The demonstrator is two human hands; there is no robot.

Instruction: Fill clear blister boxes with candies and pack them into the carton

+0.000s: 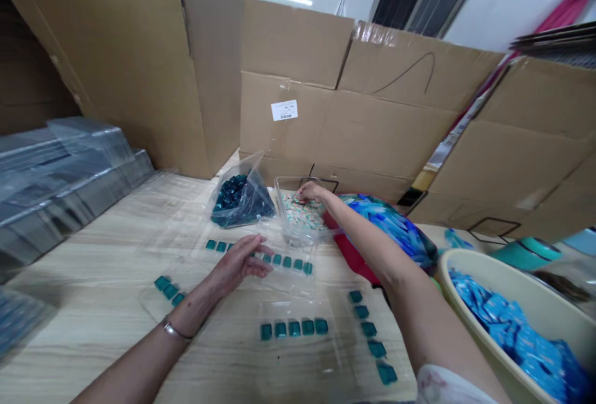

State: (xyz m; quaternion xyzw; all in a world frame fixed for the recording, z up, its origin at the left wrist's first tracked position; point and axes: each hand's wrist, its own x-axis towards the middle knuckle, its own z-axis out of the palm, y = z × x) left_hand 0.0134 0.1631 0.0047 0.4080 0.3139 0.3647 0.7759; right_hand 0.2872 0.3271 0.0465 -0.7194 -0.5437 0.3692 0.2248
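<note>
My right hand [309, 192] reaches into a clear plastic box [294, 235] of small white, teal and orange pieces [302, 215]. Its fingers are pinched together at the pieces, and what lies between them is too small to make out. Over a clear plastic tray [291, 283] hovers or rests my left hand [243, 260], palm down with its fingers loosely apart and nothing in them. Teal square pieces [287, 262] sit in a row along that tray, some hidden behind the left fingers. More teal squares [294, 328] lie in rows in neighbouring clear trays.
An open clear bag [242, 202] of dark teal pieces stands left of the box. Stacked clear trays [69, 168] fill the left side. A cream tub [507, 329] of blue packets stands at right, near a blue patterned bundle [391, 227]. Cardboard [326, 118] walls the back.
</note>
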